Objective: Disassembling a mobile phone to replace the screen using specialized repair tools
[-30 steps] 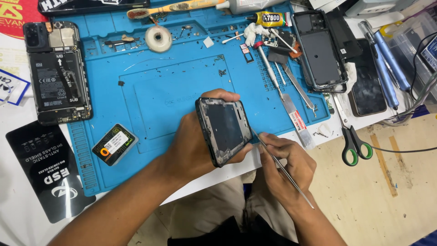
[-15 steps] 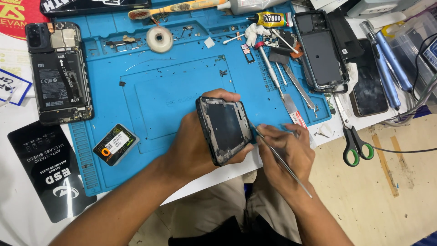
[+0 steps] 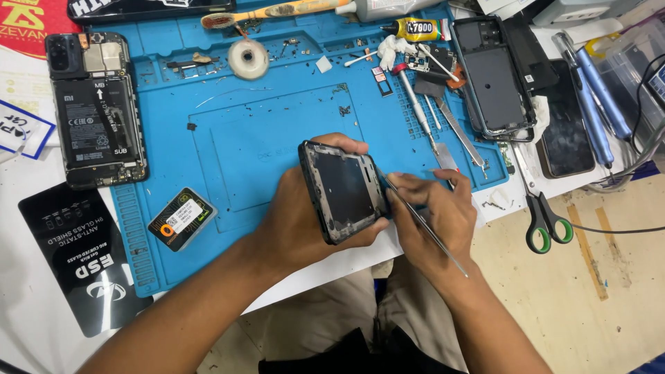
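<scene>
The left hand (image 3: 305, 221) is wrapped closed around a black phone frame (image 3: 343, 190), fingers curled over its top and lower edges, holding it tilted above the near edge of the blue work mat (image 3: 277, 118). The right hand (image 3: 436, 215) pinches a thin metal tool (image 3: 426, 225) between closed fingers; the tool's tip meets the frame's right edge.

On the mat's left edge lies 1 opened phone (image 3: 97, 111) with its battery exposed. A small black battery pack (image 3: 181, 218) sits near the mat's near-left corner. A roll of tape (image 3: 248, 59) lies toward the far edge. Screwdrivers (image 3: 419, 104) and a second black frame (image 3: 495, 76) lie at the far-right corner. Green-handled scissors (image 3: 544, 221) rest off the mat's right edge, on the tabletop.
</scene>
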